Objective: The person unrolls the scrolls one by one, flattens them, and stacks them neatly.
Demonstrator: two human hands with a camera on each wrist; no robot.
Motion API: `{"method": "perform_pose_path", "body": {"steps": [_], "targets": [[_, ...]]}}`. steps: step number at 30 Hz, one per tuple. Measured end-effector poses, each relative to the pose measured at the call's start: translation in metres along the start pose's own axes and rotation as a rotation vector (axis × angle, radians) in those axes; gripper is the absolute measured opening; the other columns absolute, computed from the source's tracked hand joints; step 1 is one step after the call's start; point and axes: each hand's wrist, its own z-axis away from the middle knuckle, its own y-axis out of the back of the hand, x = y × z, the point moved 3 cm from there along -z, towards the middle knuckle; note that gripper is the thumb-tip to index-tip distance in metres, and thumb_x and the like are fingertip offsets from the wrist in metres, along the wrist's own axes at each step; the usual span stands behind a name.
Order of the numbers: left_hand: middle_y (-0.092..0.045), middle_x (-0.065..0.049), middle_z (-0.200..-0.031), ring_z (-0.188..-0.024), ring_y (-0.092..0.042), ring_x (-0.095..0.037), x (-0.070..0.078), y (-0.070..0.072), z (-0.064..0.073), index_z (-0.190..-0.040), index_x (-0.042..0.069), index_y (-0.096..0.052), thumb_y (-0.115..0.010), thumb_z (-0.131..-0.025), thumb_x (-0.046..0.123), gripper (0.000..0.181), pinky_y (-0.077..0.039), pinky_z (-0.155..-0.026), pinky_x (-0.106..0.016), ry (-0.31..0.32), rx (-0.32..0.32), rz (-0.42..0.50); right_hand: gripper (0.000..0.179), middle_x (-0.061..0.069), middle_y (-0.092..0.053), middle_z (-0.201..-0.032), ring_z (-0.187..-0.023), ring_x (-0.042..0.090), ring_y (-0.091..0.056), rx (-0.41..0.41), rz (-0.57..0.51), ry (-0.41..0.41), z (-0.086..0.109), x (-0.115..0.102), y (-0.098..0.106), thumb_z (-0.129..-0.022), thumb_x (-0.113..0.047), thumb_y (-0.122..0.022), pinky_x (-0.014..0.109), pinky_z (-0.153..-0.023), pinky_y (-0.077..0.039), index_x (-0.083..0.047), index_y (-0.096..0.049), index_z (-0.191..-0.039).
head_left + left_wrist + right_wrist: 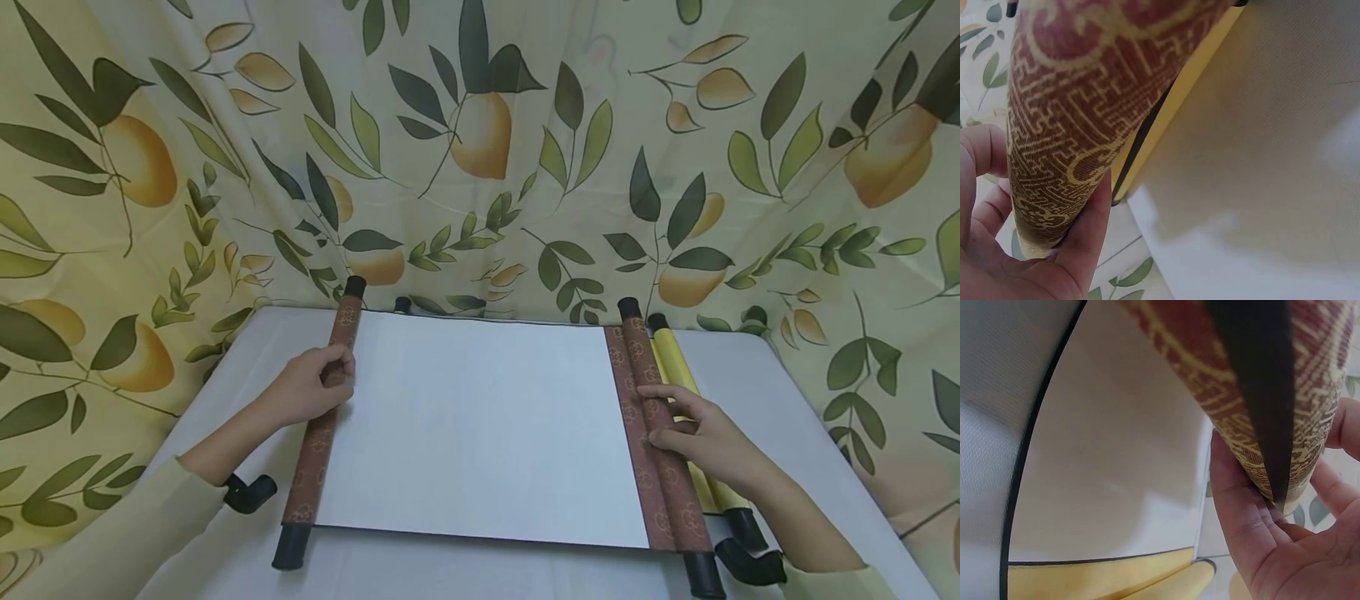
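A scroll lies unrolled, its white sheet (480, 425) stretched between two brown patterned rolls with black end knobs. My left hand (303, 387) grips the left roll (322, 450) above its middle, fingers curled over it. With thumb and fingers on either side, my right hand (708, 433) holds the right roll (684, 508). In the left wrist view a red-and-gold brocade roll (1085, 112) lies between thumb and fingers. The right wrist view has a similar brocade roll (1316, 381) with a dark stripe in the right hand. A yellow roll (678, 358) is partly hidden behind the right hand.
Everything rests on a white table (480, 575). A curtain (525, 208) printed with fruit and leaves hangs behind it and at both sides. A black knob (402, 305) pokes out past the sheet's far edge; whatever it belongs to is hidden.
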Motion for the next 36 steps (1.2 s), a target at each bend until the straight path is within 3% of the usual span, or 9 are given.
{"method": "perform_pose_path", "body": {"steps": [3, 9, 16, 24, 31, 36], "targets": [[-0.052, -0.005, -0.079, -0.074, -0.045, -0.020, 0.000, 0.000, 0.000, -0.089, 0.012, -0.060, -0.067, -0.081, 0.005, 0.013, -0.038, -0.059, -0.032, 0.008, 0.003, -0.007, 0.061, 0.032, -0.050, -0.128, -0.091, 0.027, -0.068, 0.000, 0.002, 0.000, 0.000, 0.000, 0.001, -0.095, -0.011, -0.065, 0.038, -0.065, -0.060, -0.012, -0.039, -0.150], [-0.052, -0.004, -0.082, -0.077, -0.046, -0.021, -0.001, -0.001, 0.000, -0.087, 0.011, -0.055, -0.079, -0.073, 0.004, 0.029, -0.040, -0.062, -0.033, 0.011, -0.013, -0.035, 0.061, 0.032, -0.049, -0.128, -0.093, 0.028, -0.069, -0.002, 0.012, -0.001, -0.001, 0.001, 0.001, -0.095, -0.011, -0.065, 0.038, -0.066, -0.060, -0.011, -0.039, -0.150], [-0.050, -0.004, -0.077, -0.072, -0.045, -0.020, -0.004, 0.001, 0.000, -0.089, 0.011, -0.053, -0.073, -0.076, 0.001, 0.025, -0.039, -0.059, -0.032, -0.002, 0.006, -0.058, 0.059, 0.030, -0.045, -0.133, -0.097, 0.030, -0.066, 0.018, 0.048, -0.026, -0.001, 0.003, 0.002, -0.094, -0.013, -0.066, 0.038, -0.068, -0.059, -0.014, -0.042, -0.148], [-0.049, -0.003, -0.074, -0.068, -0.045, -0.019, -0.006, 0.003, 0.000, -0.090, 0.012, -0.057, -0.067, -0.082, 0.004, 0.015, -0.038, -0.056, -0.030, 0.013, -0.016, -0.041, 0.061, 0.031, -0.047, -0.130, -0.094, 0.028, -0.066, 0.013, 0.055, -0.030, -0.001, 0.005, 0.004, -0.093, -0.011, -0.066, 0.038, -0.066, -0.058, -0.012, -0.040, -0.149], [-0.048, -0.002, -0.074, -0.070, -0.046, -0.019, -0.010, 0.001, -0.002, -0.090, 0.010, -0.053, -0.080, -0.079, 0.008, 0.030, -0.039, -0.057, -0.030, 0.054, -0.026, -0.040, 0.062, 0.030, -0.048, -0.129, -0.092, 0.028, -0.065, 0.008, 0.081, -0.048, -0.005, 0.006, 0.005, -0.093, -0.013, -0.067, 0.039, -0.065, -0.058, -0.013, -0.041, -0.149], [-0.047, -0.003, -0.073, -0.066, -0.045, -0.019, -0.012, 0.004, -0.003, -0.090, 0.011, -0.049, -0.072, -0.079, 0.000, 0.027, -0.038, -0.054, -0.030, 0.040, -0.019, -0.031, 0.061, 0.030, -0.046, -0.131, -0.093, 0.028, -0.064, 0.006, 0.113, -0.048, -0.004, 0.008, 0.006, -0.093, -0.014, -0.068, 0.037, -0.063, -0.057, -0.013, -0.041, -0.148]]}}
